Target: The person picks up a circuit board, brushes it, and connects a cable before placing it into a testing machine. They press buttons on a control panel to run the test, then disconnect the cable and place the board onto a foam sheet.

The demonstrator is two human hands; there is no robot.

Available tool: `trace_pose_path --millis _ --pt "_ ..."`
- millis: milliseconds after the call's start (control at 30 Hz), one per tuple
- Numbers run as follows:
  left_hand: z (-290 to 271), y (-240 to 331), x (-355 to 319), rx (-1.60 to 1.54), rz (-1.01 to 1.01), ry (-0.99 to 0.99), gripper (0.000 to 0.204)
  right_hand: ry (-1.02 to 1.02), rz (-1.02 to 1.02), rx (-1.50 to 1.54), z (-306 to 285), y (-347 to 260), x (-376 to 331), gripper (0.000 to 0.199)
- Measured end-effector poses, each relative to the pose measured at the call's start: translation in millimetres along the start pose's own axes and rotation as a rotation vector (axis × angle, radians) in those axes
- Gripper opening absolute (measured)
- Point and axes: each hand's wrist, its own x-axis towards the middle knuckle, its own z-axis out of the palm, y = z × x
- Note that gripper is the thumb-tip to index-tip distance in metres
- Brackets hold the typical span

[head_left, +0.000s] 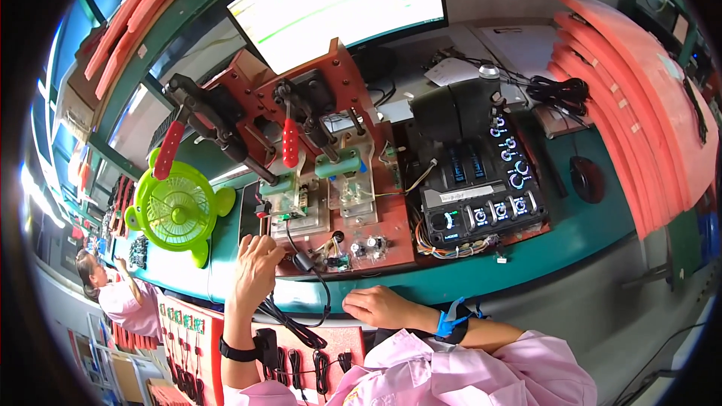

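Note:
My left hand [256, 269] is at the front left corner of a red test fixture [395, 244], its fingers bent and drawn together; what they hold, if anything, is hidden. Beside those fingers a black cable [326, 293] with a thick bead [303, 261] runs up to a small circuit board [303, 201] in the fixture. The cable's coil hangs over the bench edge between my hands. Resting at that edge, my right hand [382, 307] is loosely closed with nothing visible in it. Two toggle clamps with red handles [290, 143] stand above the fixture, their green pads over the boards.
A black control panel [481, 188] with lit knobs stands right of the fixture, near a mouse [586, 179]. On the left are a green fan [177, 207] and a seated person [128, 301]. A lit monitor [342, 4] stands behind; pink foam sheets [639, 105] lean at right.

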Motion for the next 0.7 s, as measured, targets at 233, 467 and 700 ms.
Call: trace_pose_path --millis 233,467,700 --pt "15 4 4 0.013 -0.227 -0.046 0.004 0.017 0.006 -0.010 -8 1 -1 0.012" --pt "18 11 -6 0.035 -0.243 0.040 0.019 -0.004 0.018 -0.079 -4 -3 3 0.010" --pt "44 16 -16 -0.045 -0.430 0.190 0.013 -0.037 0.093 -0.052 1 -7 4 0.007"
